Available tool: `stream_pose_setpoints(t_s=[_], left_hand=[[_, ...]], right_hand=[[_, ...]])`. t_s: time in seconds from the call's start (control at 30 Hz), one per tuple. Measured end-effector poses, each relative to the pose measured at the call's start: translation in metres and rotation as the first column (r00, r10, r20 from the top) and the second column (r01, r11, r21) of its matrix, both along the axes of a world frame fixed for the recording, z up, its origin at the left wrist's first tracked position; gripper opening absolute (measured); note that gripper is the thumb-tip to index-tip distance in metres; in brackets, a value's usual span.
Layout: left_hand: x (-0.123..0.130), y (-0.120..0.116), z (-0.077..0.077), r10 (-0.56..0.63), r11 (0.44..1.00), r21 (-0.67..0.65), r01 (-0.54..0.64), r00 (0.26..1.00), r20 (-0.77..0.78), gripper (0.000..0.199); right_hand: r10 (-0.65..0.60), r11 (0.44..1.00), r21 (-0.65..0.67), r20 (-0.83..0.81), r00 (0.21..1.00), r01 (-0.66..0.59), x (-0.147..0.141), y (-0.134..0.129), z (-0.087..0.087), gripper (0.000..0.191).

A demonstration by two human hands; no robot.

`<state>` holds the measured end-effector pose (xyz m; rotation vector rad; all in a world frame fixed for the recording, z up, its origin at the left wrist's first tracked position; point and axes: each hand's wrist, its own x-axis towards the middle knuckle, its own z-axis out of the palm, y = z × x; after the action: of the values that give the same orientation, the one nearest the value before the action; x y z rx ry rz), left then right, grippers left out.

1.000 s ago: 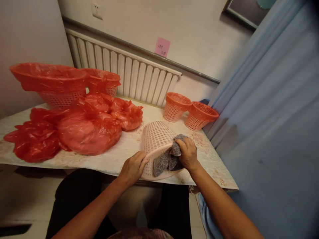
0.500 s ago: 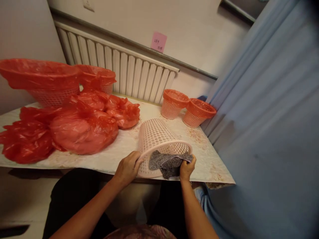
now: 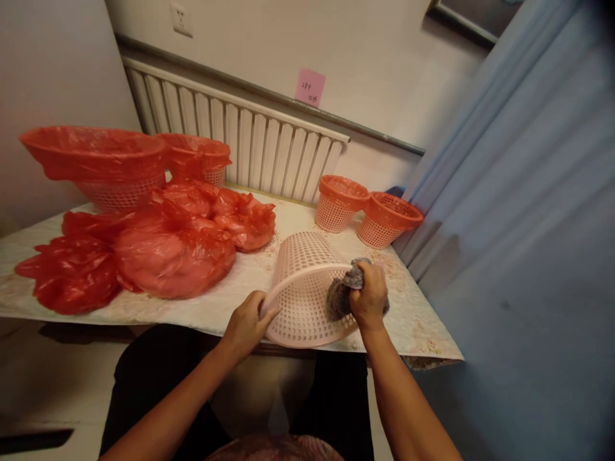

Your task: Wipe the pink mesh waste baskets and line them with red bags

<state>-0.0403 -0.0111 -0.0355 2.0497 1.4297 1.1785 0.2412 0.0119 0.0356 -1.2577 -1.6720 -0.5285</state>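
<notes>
Landmark: pale basket point(image 3: 305, 298). Looks like plastic; walls perforated, rim smooth, low sheen. At its right rim: grey cloth point(image 3: 340, 299), rough fuzzy pile, fully matt. Left of the basket: red bags point(image 3: 173, 259), thin plastic film, glossy, crumpled, partly see-through, bright highlights along creases. Behind it, to the right: small baskets point(image 3: 332, 215), perforated, plastic in appearance, fairly matt; red liners point(image 3: 337, 193) over their rims are shiny film. Beneath it: table cover point(image 3: 250, 272), smooth, faint sheen; cloth or plastic, cannot tell. Behind it: radiator point(image 3: 250, 147), ribbed, smooth, satin, painted-metal look; higher behind it, pink note point(image 3: 310, 87), flat matt paper. Far right of it: blue curtain point(image 3: 504, 224), matt cloth, soft folds.
</notes>
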Motion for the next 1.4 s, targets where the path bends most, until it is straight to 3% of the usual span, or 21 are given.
stream_pose_setpoints(t_s=[0.07, 0.17, 0.27, 0.4, 0.57, 0.73, 0.97, 1.13, 1.4], left_hand=[[0.006, 0.001, 0.019, 0.036, 0.990, 0.137, -0.027, 0.998, -0.059, 0.015], [0.009, 0.003, 0.038, 0.031, 0.959, 0.282, 0.015, 0.987, -0.160, 0.017], [0.008, 0.007, 0.039, -0.015, 0.954, 0.289, 0.082, 0.974, -0.227, 0.022], [0.005, 0.012, 0.026, -0.096, 0.945, 0.282, 0.168, 0.963, -0.252, 0.025], [0.003, 0.012, 0.018, -0.120, 0.942, 0.281, 0.184, 0.966, -0.228, 0.026], [0.002, 0.011, 0.015, -0.114, 0.953, 0.252, 0.168, 0.970, -0.217, 0.026], [-0.002, 0.009, 0.006, -0.107, 0.961, 0.237, 0.145, 0.980, -0.168, 0.026], [-0.003, 0.007, 0.004, -0.092, 0.967, 0.224, 0.122, 0.986, -0.139, 0.026], [-0.004, 0.006, 0.001, -0.080, 0.972, 0.213, 0.104, 0.990, -0.117, 0.028]], right_hand=[[0.052, 0.998, -0.033, 0.174, 0.983, -0.047, -0.014, -0.001, 0.014, 0.032], [0.119, 0.993, -0.059, 0.343, 0.932, -0.105, -0.030, -0.002, 0.021, 0.028], [0.151, 0.988, -0.027, 0.404, 0.902, -0.154, -0.034, 0.000, 0.017, 0.026], [0.192, 0.977, 0.016, 0.390, 0.901, -0.215, -0.023, 0.003, 0.006, 0.026], [0.171, 0.978, 0.087, 0.192, 0.966, -0.191, -0.001, 0.007, -0.020, 0.028], [0.012, 0.997, 0.075, -0.134, 0.991, -0.002, 0.014, 0.011, -0.059, 0.031], [-0.212, 0.977, -0.135, -0.561, 0.800, 0.165, 0.023, 0.005, -0.124, 0.046], [-0.289, 0.956, -0.231, -0.627, 0.724, 0.181, 0.021, -0.004, -0.160, 0.046], [-0.346, 0.934, -0.319, -0.687, 0.639, 0.162, 0.011, -0.008, -0.189, 0.046]])
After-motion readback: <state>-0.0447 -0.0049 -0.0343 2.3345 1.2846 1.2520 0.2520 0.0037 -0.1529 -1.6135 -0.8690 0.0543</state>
